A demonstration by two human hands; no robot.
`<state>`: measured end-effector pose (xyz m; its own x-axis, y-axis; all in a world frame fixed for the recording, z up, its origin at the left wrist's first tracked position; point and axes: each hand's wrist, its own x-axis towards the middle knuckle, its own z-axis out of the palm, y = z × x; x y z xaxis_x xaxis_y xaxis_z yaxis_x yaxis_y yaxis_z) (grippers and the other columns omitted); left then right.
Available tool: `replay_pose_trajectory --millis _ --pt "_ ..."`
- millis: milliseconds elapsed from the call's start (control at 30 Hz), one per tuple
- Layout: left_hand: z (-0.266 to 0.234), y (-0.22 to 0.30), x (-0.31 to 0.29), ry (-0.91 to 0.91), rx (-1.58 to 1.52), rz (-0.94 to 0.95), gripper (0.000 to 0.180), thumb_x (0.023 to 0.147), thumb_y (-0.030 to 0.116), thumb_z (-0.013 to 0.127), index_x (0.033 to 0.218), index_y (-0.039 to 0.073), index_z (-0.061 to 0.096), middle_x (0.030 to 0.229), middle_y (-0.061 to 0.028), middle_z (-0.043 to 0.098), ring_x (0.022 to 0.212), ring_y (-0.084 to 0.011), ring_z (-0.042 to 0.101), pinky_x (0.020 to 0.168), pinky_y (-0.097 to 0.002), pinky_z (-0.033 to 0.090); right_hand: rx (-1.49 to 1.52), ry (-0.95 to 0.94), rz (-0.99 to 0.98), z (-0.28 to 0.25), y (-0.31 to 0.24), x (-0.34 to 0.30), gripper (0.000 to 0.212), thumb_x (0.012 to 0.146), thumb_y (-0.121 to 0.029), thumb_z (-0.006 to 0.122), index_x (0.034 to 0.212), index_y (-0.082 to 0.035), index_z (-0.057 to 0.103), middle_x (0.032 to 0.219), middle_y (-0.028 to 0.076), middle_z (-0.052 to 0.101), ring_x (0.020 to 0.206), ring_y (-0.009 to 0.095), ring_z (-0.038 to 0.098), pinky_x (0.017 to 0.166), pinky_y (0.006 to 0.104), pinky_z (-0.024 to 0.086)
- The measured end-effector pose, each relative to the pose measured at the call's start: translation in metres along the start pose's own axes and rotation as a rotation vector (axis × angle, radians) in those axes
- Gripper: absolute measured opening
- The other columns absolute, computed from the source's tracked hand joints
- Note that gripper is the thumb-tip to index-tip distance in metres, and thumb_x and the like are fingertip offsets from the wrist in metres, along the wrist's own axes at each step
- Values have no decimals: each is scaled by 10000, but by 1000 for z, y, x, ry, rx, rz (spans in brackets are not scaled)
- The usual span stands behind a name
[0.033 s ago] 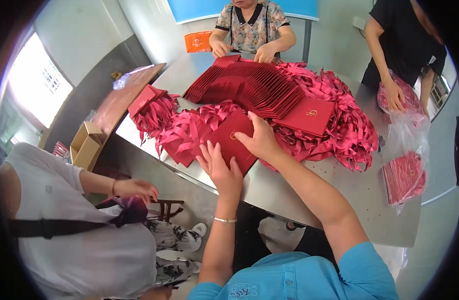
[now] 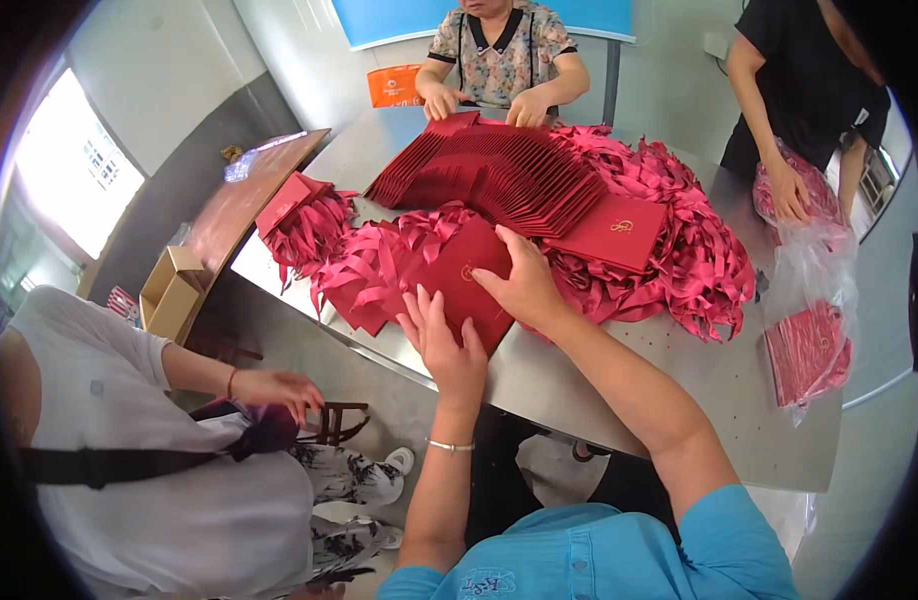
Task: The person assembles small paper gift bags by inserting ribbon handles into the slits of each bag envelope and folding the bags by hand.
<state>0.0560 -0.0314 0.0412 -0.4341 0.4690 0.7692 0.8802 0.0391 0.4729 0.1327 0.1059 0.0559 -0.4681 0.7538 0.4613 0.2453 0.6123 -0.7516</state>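
Note:
A flat red card-like bag or folder (image 2: 457, 262) with a small gold emblem lies at the table's near edge in front of me. Against its lower left part rests my left hand (image 2: 445, 345), fingers stretched out and slightly apart. My right hand (image 2: 527, 285) lies along its right edge, thumb spread away from the index finger. Neither hand visibly grips it; the undersides of the fingers are hidden. Pink-red ribbons (image 2: 364, 262) are heaped to its left. Just beyond, a long fanned stack of the same red pieces (image 2: 489, 170) spreads across the table.
Another red piece (image 2: 614, 230) lies on a large ribbon heap (image 2: 679, 220) to the right. A clear plastic bag (image 2: 814, 310) with red pieces hangs over the metal table (image 2: 619, 385). Co-workers stand across, at the right and at the left. An open cardboard box (image 2: 174, 290) sits on a side table.
The hand of the person at my left has shifted slightly, its fingers lower. My own hands and the red piece are almost unmoved.

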Motion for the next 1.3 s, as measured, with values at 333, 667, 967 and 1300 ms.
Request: replay_pose_trajectory --millis 333,667,967,1300 --pt "-85 55 -17 144 -577 -278 456 813 -37 665 1244 -40 516 1307 -196 554 1223 -333 551 1130 -488 296 609 80 -24 -86 -55 -74 252 822 21 720 1033 -45 598 909 -28 566 859 60 522 779 209 427" --pt "-146 89 -26 -91 235 130 304 752 66 711 1053 57 664 1176 -131 606 1173 -369 531 1050 -499 320 451 -105 -3 -115 -85 -137 118 874 -52 696 914 -21 589 989 70 654 1013 196 598 957 339 435" --pt "-151 93 -43 -269 -4 182 218 757 36 702 970 39 654 826 -103 667 782 -269 647 679 -379 474 614 -204 309 -94 -90 -182 87 931 -53 628 972 -33 554 923 4 622 827 45 559 747 205 463" --pt "-164 37 -100 -1270 -241 -191 157 869 131 578 996 48 536 829 -200 635 772 -413 622 673 -493 492 -98 -219 -133 -36 -49 -98 654 723 -303 822 1223 -9 521 1246 203 531 1141 303 523 973 396 429"
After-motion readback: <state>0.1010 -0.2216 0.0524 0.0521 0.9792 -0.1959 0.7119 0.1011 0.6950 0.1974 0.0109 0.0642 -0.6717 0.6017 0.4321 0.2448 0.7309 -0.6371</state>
